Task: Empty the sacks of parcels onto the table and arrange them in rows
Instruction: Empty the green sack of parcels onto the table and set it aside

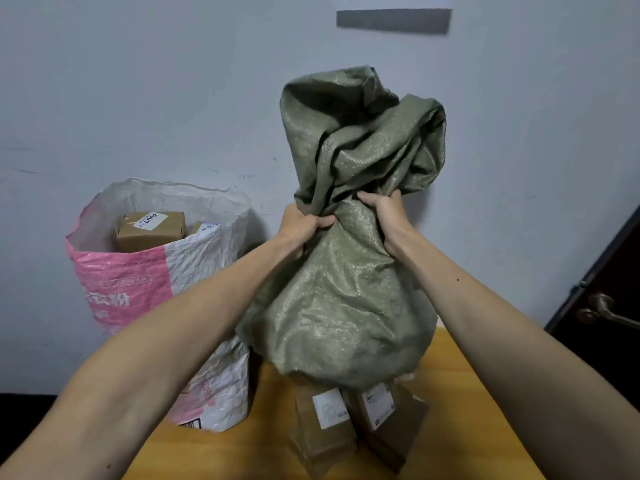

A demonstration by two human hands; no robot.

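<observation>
Fingers (320,221) of the left hand (299,230) are curled into a bunched fold at the waist of the green sack (346,306); the right hand (384,216) is clamped on the same fold from the other side; both hands grip cloth and nothing else.

The green sack is held upright over the bench (225,452), with slack cloth heaped above the hands and the bulging lower part just over the parcels; it is judged to be inverted, mouth down.

Step in hand, as judged: emptying of the first sack; brown parcels (325,420) are heaped directly beneath the green sack on the bench; no rows are laid yet.

Next move, as judged: the sack is to be lifted and shaken until the bulge is gone, then put aside; the grip should be kept high so the mouth clears the heap.

Count: sacks, two; the pink-and-white sack (149,282) stands to the left of the green sack, open at the top. Parcels beneath the green sack: two with white labels are seen plainly, a third possibly; the rest are hidden. Parcels in the pink-and-white sack: one boxed parcel (150,230) plus the corner of a second.
</observation>
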